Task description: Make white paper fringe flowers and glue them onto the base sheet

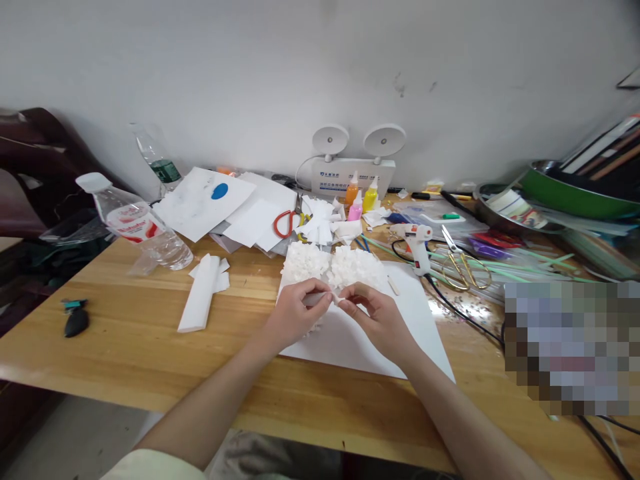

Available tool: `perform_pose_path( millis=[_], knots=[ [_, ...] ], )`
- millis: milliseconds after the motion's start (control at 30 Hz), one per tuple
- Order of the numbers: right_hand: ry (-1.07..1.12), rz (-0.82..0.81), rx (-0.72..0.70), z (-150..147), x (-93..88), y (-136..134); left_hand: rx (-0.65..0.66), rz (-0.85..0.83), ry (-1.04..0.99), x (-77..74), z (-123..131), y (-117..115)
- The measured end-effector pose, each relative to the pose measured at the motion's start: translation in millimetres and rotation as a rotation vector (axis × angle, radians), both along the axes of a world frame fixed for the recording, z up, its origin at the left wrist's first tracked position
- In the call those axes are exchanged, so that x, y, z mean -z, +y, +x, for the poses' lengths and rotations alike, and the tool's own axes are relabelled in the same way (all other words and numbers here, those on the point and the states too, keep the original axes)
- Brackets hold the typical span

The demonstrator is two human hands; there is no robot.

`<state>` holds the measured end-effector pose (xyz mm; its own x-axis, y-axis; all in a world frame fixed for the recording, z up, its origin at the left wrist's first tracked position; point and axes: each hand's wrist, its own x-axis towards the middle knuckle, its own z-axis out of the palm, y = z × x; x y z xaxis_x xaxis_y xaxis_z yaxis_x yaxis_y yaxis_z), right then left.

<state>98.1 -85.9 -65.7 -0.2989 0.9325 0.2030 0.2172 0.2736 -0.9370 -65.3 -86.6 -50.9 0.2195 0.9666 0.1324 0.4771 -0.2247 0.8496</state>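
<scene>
My left hand (299, 310) and my right hand (373, 315) meet over a white sheet (420, 333) on the table. Between their fingertips they pinch a small white piece of paper (336, 298); its exact shape is too small to make out. Just behind the hands, two mounds of crumpled white paper bits (356, 267) cover the sheet's far part, side by side. More bits show under my left hand. To the right of the mounds lies a small pale stick (393, 285) on the sheet.
A water bottle (143, 227) and folded white paper (200, 293) are on the left. Red-handled scissors (286, 223), small paint bottles (355, 210) and an emergency light (325, 177) stand behind. A glue gun (417, 247), its cord and gold scissors (463, 263) lie on the right.
</scene>
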Motion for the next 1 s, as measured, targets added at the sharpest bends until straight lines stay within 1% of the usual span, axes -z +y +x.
perform_pose_path(
  millis=[200, 400, 800, 1000],
  knots=[
    [-0.048, 0.044, 0.029, -1.8, 1.5, -1.0, 0.025, 0.023, 0.02, 3.0, 0.5, 0.2],
    [-0.026, 0.024, 0.065, -3.3, 3.9, -1.1, 0.067, -0.03, -0.033, 2.5, 0.0, 0.3],
    [-0.001, -0.009, 0.117, -2.8, 3.7, -0.2, 0.103, -0.031, -0.081, -1.5, 0.0, -1.2],
    [-0.004, -0.024, 0.13, -2.6, 4.1, 0.4, 0.117, 0.005, -0.048, -2.4, -0.1, -1.5]
  ],
)
